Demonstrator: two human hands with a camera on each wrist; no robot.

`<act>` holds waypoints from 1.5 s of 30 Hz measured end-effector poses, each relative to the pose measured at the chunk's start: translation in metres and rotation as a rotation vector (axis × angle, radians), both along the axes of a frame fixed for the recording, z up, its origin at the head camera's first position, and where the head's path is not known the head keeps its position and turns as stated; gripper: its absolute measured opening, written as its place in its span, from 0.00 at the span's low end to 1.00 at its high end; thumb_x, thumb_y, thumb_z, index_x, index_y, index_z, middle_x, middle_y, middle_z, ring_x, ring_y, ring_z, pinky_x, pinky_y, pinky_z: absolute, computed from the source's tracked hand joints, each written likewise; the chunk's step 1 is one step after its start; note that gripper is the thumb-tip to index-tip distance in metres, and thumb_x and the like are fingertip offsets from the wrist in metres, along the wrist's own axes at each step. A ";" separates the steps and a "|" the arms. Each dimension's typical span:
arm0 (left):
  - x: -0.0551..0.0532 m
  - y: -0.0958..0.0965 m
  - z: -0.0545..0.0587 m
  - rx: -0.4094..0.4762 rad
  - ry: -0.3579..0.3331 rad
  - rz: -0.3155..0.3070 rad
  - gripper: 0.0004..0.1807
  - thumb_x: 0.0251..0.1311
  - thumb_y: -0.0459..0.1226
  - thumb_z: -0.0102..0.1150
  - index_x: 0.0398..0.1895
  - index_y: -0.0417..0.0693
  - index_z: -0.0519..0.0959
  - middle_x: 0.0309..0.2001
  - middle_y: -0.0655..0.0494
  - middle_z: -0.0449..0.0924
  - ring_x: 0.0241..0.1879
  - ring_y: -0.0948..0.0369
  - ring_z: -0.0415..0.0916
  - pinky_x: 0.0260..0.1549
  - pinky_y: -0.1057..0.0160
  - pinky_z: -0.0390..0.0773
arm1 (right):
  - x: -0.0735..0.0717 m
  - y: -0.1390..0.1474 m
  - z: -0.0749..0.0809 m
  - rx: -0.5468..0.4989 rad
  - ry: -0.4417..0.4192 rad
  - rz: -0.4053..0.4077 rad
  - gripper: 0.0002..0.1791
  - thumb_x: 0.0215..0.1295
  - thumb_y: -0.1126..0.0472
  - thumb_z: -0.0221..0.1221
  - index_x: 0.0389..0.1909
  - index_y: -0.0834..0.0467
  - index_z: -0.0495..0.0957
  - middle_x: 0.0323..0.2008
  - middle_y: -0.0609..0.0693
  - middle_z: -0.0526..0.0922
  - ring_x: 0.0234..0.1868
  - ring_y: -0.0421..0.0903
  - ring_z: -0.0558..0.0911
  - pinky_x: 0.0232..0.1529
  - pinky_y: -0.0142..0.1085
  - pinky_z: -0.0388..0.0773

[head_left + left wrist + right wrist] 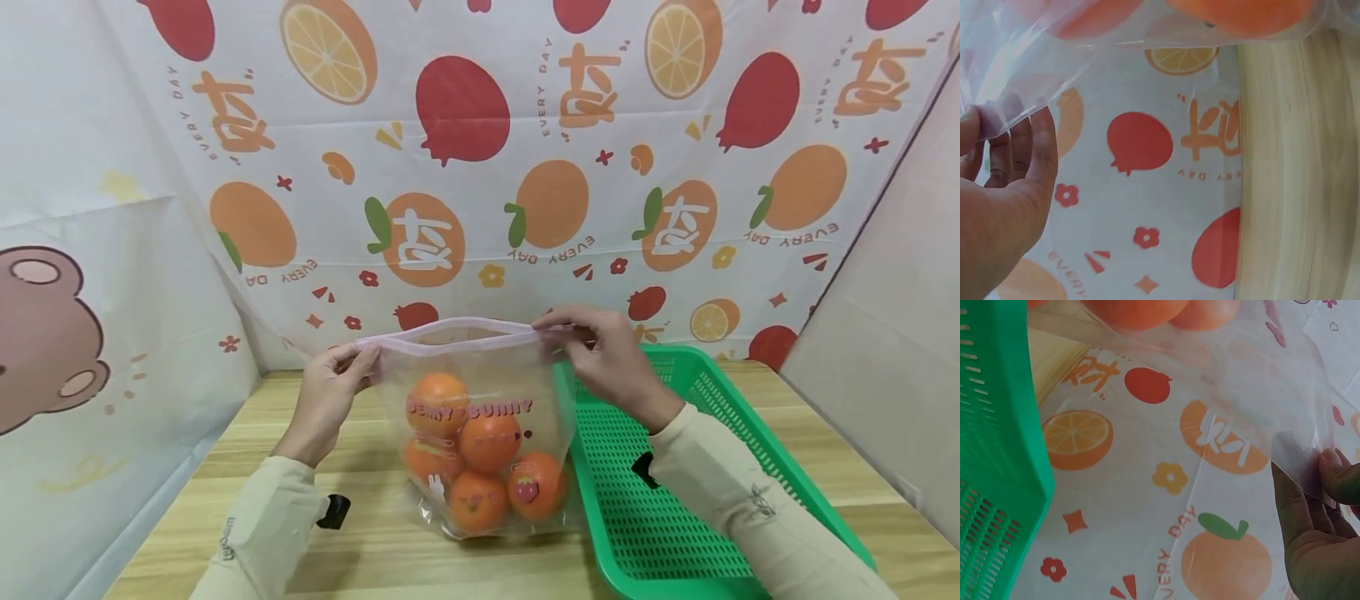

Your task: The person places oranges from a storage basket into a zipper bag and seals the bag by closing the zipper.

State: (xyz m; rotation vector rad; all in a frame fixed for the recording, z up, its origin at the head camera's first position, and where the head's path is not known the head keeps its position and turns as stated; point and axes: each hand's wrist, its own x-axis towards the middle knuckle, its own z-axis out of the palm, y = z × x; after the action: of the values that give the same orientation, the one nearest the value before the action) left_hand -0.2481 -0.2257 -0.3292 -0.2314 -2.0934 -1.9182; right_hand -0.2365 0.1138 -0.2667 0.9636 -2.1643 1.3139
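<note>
A clear zip bag (517,375) with a pink top strip stands upright on the table, its mouth parted in a narrow gap. Several oranges (490,440) lie inside, piled toward the bottom. My left hand (330,396) pinches the left top corner between thumb and fingers. At the opposite top corner, my right hand (611,362) grips the strip, thumb against fingers. In the left wrist view the thumb and fingers hold the clear film (1022,94). The right wrist view shows the film (1300,456) pinched the same way.
A green perforated basket (660,483) stands right of the bag, under my right forearm, close against the bag's side. The wooden table (360,542) meets a fruit-printed cloth (480,208) at the back. Pale cloth walls rise on both sides.
</note>
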 end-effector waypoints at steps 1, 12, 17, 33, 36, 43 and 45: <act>0.002 -0.002 0.000 0.006 0.011 0.002 0.19 0.70 0.44 0.59 0.49 0.34 0.81 0.36 0.63 0.84 0.38 0.68 0.81 0.43 0.69 0.82 | 0.000 0.002 0.000 0.007 -0.002 -0.010 0.11 0.68 0.75 0.58 0.44 0.62 0.86 0.39 0.53 0.87 0.31 0.43 0.88 0.38 0.36 0.86; 0.024 -0.009 0.008 -0.147 0.223 0.063 0.18 0.71 0.38 0.58 0.48 0.27 0.81 0.34 0.55 0.84 0.32 0.63 0.84 0.40 0.68 0.83 | 0.003 0.013 0.001 0.067 0.041 -0.086 0.09 0.65 0.72 0.63 0.44 0.63 0.85 0.39 0.52 0.88 0.31 0.41 0.87 0.36 0.33 0.85; 0.030 -0.009 0.010 -0.184 0.300 0.106 0.14 0.71 0.35 0.58 0.45 0.28 0.83 0.36 0.53 0.81 0.32 0.64 0.85 0.40 0.68 0.84 | 0.003 0.017 0.002 0.073 0.070 -0.092 0.09 0.64 0.72 0.64 0.45 0.63 0.84 0.36 0.52 0.88 0.30 0.41 0.86 0.34 0.34 0.85; 0.034 -0.009 0.009 -0.290 0.285 0.107 0.15 0.71 0.37 0.59 0.52 0.34 0.80 0.39 0.49 0.84 0.39 0.64 0.84 0.42 0.71 0.82 | -0.002 0.034 0.002 -0.078 -0.113 0.048 0.06 0.62 0.76 0.63 0.39 0.71 0.84 0.34 0.63 0.88 0.32 0.53 0.89 0.38 0.38 0.86; 0.035 -0.002 0.017 -0.420 0.317 0.139 0.24 0.68 0.40 0.63 0.64 0.43 0.73 0.50 0.50 0.80 0.49 0.61 0.79 0.50 0.73 0.75 | -0.004 0.035 0.001 -0.088 -0.125 0.041 0.05 0.62 0.76 0.63 0.38 0.71 0.84 0.35 0.63 0.88 0.31 0.57 0.88 0.37 0.39 0.86; 0.034 0.043 0.051 -0.658 0.816 0.251 0.41 0.62 0.56 0.64 0.70 0.39 0.67 0.63 0.42 0.72 0.63 0.45 0.67 0.62 0.45 0.64 | -0.006 0.034 -0.001 -0.093 -0.098 0.016 0.03 0.62 0.75 0.64 0.36 0.68 0.84 0.33 0.60 0.88 0.30 0.54 0.88 0.37 0.39 0.86; 0.032 0.061 0.060 -0.720 0.937 0.231 0.39 0.63 0.55 0.64 0.67 0.37 0.70 0.64 0.40 0.72 0.65 0.43 0.66 0.65 0.45 0.62 | -0.007 0.033 -0.002 -0.096 -0.091 0.003 0.03 0.62 0.74 0.65 0.36 0.67 0.84 0.33 0.58 0.88 0.30 0.50 0.88 0.37 0.39 0.86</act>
State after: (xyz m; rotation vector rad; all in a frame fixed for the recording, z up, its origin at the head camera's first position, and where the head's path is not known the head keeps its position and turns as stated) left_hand -0.2161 -0.1644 -0.2689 -0.8034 -1.8724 -0.6122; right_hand -0.2430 0.1467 -0.2691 0.8859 -2.1449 1.4751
